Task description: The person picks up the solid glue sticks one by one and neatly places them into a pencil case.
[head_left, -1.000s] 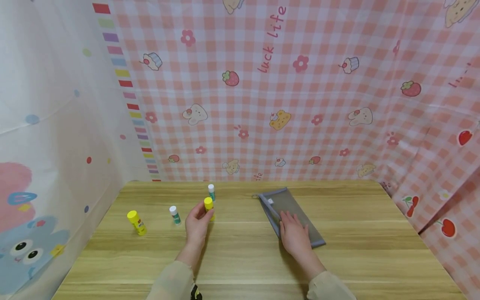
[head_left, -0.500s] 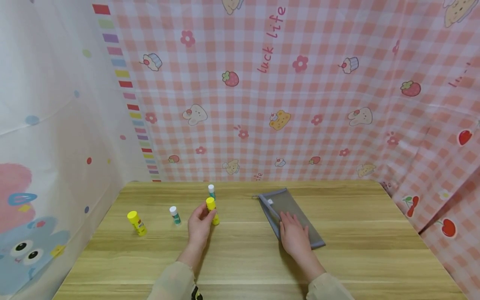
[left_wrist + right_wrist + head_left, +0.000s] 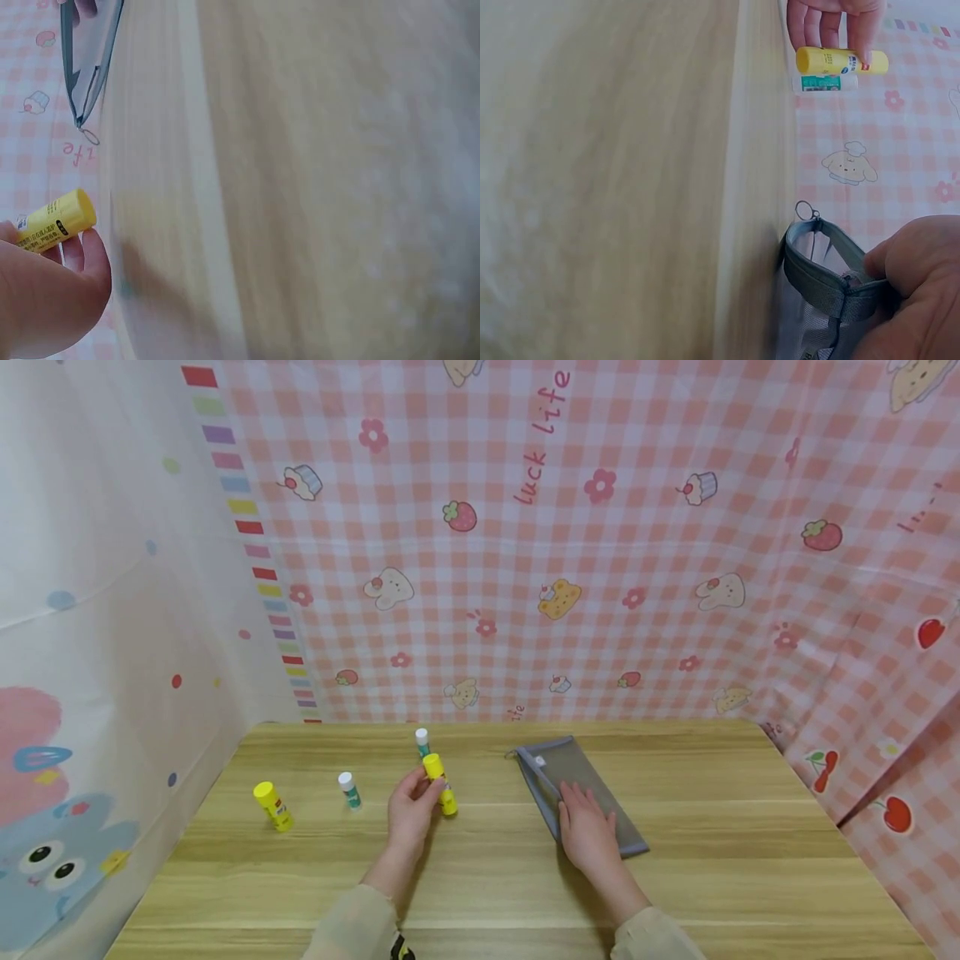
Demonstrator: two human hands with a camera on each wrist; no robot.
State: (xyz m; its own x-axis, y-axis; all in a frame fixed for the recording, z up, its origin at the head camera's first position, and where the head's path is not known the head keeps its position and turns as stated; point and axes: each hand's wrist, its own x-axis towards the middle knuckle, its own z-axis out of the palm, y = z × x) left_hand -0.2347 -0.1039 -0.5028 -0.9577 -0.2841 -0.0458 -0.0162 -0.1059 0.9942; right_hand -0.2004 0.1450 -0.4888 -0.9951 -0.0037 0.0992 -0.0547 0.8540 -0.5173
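The left hand [image 3: 408, 806] pinches a yellow glue stick [image 3: 440, 784] above the counter's [image 3: 480, 877] middle; the right hand [image 3: 588, 831] presses flat on the mesh pouch [image 3: 581, 768], which should be held open-mouthed toward the incoming stick.

The head view looks forward and down from above the table [image 3: 480, 877], taking in both hands and the checked backdrop [image 3: 600, 568]. Each wrist view sits close and low over the tabletop, rolled sideways so the backdrop fills one edge. All three share the yellow stick [image 3: 440, 782] [image 3: 58, 222] [image 3: 840, 61] and the grey pouch [image 3: 577, 781] [image 3: 86, 52] [image 3: 817, 300].
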